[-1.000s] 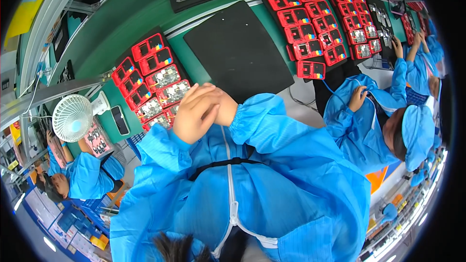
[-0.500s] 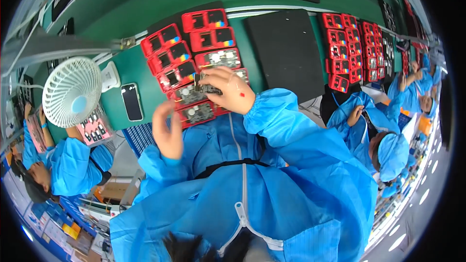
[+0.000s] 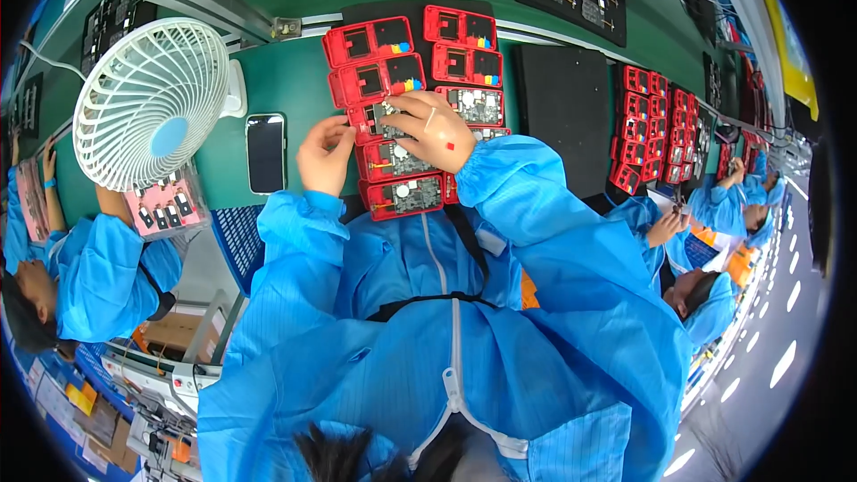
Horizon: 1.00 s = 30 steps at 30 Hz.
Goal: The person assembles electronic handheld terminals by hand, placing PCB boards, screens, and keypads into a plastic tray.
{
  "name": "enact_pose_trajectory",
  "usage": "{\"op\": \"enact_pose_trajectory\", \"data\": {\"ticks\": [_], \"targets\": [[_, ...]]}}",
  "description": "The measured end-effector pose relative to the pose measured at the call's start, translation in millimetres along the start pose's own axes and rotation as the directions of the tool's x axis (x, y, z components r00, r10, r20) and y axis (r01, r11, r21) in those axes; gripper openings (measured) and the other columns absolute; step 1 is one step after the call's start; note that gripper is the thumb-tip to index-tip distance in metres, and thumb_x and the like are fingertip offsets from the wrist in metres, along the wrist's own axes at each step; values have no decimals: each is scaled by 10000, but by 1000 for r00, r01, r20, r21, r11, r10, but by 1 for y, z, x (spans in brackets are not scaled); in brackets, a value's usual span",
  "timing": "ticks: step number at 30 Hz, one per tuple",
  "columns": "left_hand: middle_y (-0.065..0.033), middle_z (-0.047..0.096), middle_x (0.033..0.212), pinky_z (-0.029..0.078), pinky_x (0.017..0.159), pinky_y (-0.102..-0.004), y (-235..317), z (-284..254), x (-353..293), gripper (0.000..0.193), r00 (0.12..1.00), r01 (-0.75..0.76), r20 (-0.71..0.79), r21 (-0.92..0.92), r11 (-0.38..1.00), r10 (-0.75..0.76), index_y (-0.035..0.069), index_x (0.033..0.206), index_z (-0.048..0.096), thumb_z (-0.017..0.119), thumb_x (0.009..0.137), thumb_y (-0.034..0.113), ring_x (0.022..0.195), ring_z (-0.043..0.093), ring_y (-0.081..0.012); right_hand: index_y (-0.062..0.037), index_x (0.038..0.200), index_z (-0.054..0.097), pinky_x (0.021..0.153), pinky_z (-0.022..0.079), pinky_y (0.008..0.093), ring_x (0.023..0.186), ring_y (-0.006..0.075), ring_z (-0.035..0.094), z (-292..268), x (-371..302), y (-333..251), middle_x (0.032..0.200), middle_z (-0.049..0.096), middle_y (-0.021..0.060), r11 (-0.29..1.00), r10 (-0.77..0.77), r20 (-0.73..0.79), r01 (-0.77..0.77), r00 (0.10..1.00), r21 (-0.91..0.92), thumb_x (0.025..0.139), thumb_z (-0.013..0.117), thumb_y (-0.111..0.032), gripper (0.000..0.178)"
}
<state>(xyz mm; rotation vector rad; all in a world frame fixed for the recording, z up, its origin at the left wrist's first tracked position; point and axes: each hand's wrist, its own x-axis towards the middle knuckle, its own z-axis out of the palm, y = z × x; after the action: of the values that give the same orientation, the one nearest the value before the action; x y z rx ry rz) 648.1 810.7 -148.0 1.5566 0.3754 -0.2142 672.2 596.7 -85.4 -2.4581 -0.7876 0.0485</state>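
Two columns of red plastic housings (image 3: pixel 370 42) lie on a dark mat in front of me. My right hand (image 3: pixel 439 136) reaches over the third housing of the left column, fingers bent down onto a small circuit board (image 3: pixel 379 116) in it. Part of that board is hidden under the fingers. At the housing's left edge, my left hand (image 3: pixel 325 157) has thumb and fingers closed together against the rim. Nearer to me, housings with circuit boards (image 3: pixel 406 195) in them lie below my right hand. The farther housings show dark insides and coloured wires.
A white fan (image 3: pixel 153 107) and a phone (image 3: pixel 266 153) are on the green bench to the left. A black mat (image 3: pixel 562 116) lies right of the housings, with more red housings (image 3: pixel 637 107) beyond. Co-workers in blue sit on both sides.
My right hand has lowered the circuit board into the third left-column housing. My left hand has come up to that housing's left edge and its fingers have closed. The view has shifted.
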Motion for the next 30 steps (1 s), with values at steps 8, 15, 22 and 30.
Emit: {"op": "enact_pose_trajectory", "data": {"ticks": [8,15,22,30], "targets": [[-47,708,856,509,693,-245,-1,-2,12,222,1000,-10,28,-33,999,11,19,1054,686,721,835,35,753,642,-92,-138,1147,675,975,470,428,1172,311,550,6,14,3,1278,594,99,999,-52,37,52,998,-1,666,787,-72,498],[-45,704,850,505,674,-224,0,-3,17,206,999,-4,47,-63,998,7,14,1039,681,719,836,23,741,636,-82,-133,1169,661,985,466,424,1199,309,536,7,18,7,1292,588,88,998,-58,40,57,998,29,665,745,-16,524],[-40,702,856,501,673,-233,1,-5,16,208,999,-12,51,-34,999,13,22,1032,673,722,830,30,753,640,-88,-203,1268,610,1021,377,457,1237,289,498,-3,21,5,1332,562,80,984,-49,78,61,996,-166,668,737,-81,625],[-47,704,866,506,685,-259,6,1,19,252,998,-48,44,87,995,44,28,1040,668,730,796,41,767,656,-110,-175,1148,672,983,360,435,1147,272,518,-19,8,16,1232,603,48,994,18,13,-16,1000,-112,731,795,-264,444]]}}
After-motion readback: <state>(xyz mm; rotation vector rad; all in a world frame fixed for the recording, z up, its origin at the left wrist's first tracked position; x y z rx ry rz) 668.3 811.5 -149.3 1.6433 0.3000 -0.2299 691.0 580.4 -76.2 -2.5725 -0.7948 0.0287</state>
